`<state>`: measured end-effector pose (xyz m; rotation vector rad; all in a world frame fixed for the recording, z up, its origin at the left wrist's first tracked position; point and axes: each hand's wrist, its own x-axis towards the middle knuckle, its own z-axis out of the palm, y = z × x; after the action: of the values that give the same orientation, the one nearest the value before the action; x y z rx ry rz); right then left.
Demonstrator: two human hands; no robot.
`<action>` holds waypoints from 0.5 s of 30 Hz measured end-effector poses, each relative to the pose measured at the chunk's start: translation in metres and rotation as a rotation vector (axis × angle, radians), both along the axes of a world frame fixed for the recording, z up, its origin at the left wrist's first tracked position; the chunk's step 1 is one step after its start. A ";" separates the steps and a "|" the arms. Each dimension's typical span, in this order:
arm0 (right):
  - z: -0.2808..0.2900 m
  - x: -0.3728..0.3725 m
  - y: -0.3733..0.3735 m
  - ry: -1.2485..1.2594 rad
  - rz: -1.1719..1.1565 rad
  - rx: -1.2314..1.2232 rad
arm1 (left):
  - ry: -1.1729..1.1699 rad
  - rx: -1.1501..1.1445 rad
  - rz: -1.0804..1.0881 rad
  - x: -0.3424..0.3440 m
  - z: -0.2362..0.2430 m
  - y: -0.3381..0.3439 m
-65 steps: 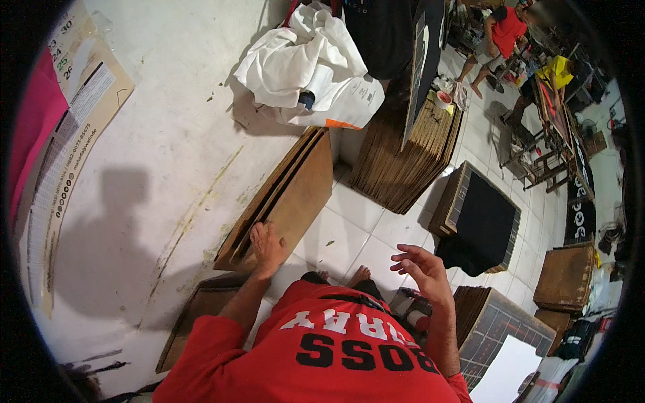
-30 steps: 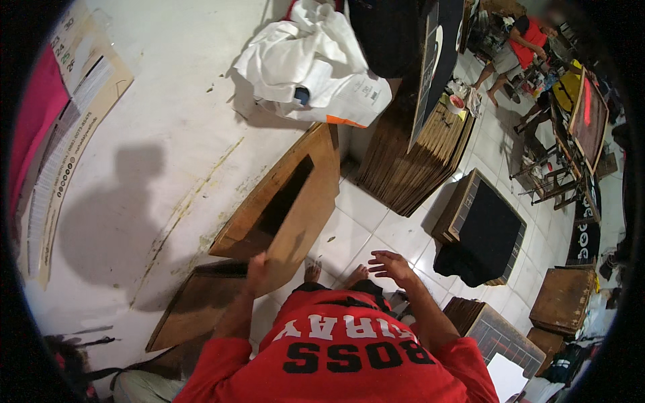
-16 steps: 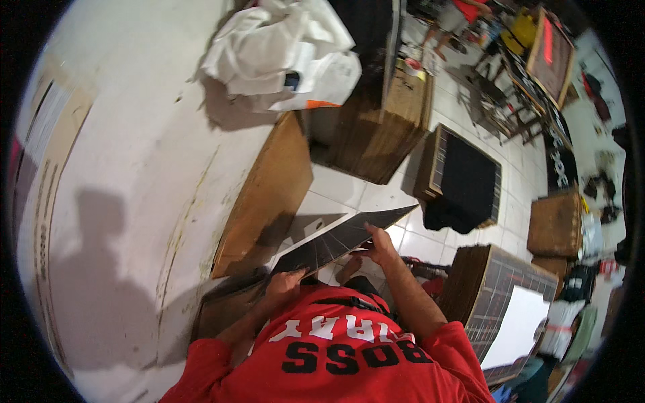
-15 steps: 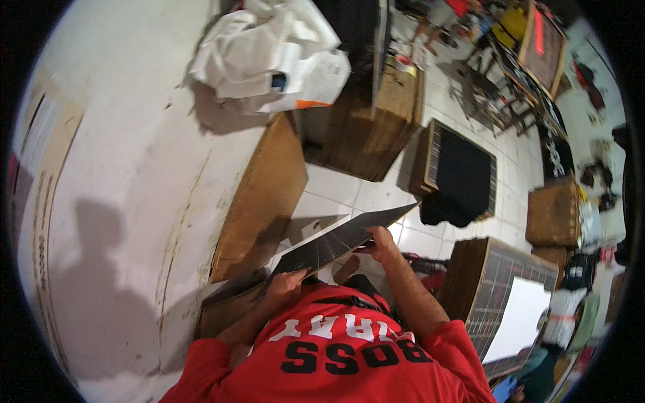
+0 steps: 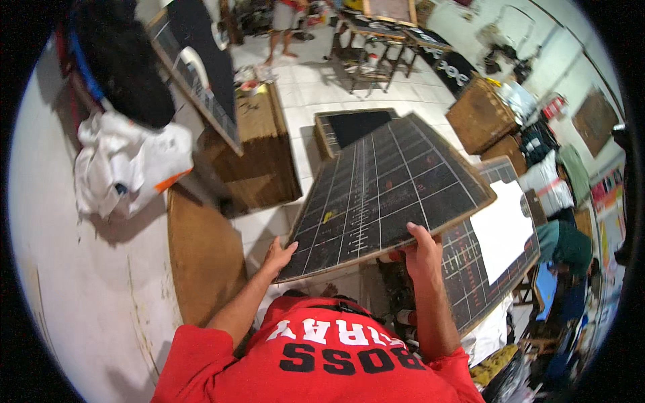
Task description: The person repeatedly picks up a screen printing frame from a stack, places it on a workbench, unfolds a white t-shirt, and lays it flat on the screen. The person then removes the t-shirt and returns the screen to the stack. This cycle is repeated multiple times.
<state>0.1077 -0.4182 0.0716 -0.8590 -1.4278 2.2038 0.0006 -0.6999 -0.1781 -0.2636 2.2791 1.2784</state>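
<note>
A large black board with white grid lines (image 5: 376,195) is held up in front of me, its face tilted upward. My left hand (image 5: 277,256) grips its near left corner, with the thumb on top and the fingers mostly hidden below. At the near edge to the right, my right hand (image 5: 424,254) clasps the board, thumb laid on the grid. Just beyond that hand, partly covered by the held board, lies another gridded board (image 5: 463,258) bearing a white, garment-shaped sheet (image 5: 500,232).
A brown panel (image 5: 205,258) leans at the left wall, below a white bag (image 5: 127,164). Ahead stand a tall stack of boards (image 5: 269,158) and a lower stack with black cloth (image 5: 359,126). A person's bare legs (image 5: 281,40) and a work table (image 5: 376,33) are farther off.
The board has swung from steeply tilted to flatter, its gridded face now broadly visible, and has moved right toward the board with the white sheet. My view has turned right.
</note>
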 end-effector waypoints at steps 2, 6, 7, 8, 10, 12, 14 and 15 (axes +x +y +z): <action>0.015 0.036 0.018 -0.042 -0.031 0.106 | -0.403 0.507 0.075 -0.037 -0.001 0.024; 0.013 0.108 0.038 0.242 -0.012 0.456 | -0.564 0.851 0.362 -0.079 -0.001 0.086; 0.023 0.128 0.059 0.462 0.031 0.427 | -0.419 0.849 0.335 -0.090 0.002 0.103; 0.035 0.152 0.079 0.675 0.075 0.395 | -0.285 0.835 0.316 -0.098 0.006 0.113; 0.051 0.188 0.102 0.861 0.134 0.261 | -0.142 0.878 0.279 -0.110 0.012 0.121; 0.065 0.214 0.121 0.771 0.008 0.201 | -0.051 0.880 0.268 -0.126 0.027 0.129; 0.066 0.233 0.129 0.536 -0.145 0.267 | -0.001 0.978 0.242 -0.146 0.042 0.138; 0.063 0.240 0.134 0.426 -0.137 0.276 | 0.069 0.883 0.234 -0.158 0.050 0.142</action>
<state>0.3480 -0.2844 0.1351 -0.3534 -1.3677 1.8835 -0.1570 -0.5576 -0.1281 -0.1616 1.5452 2.2834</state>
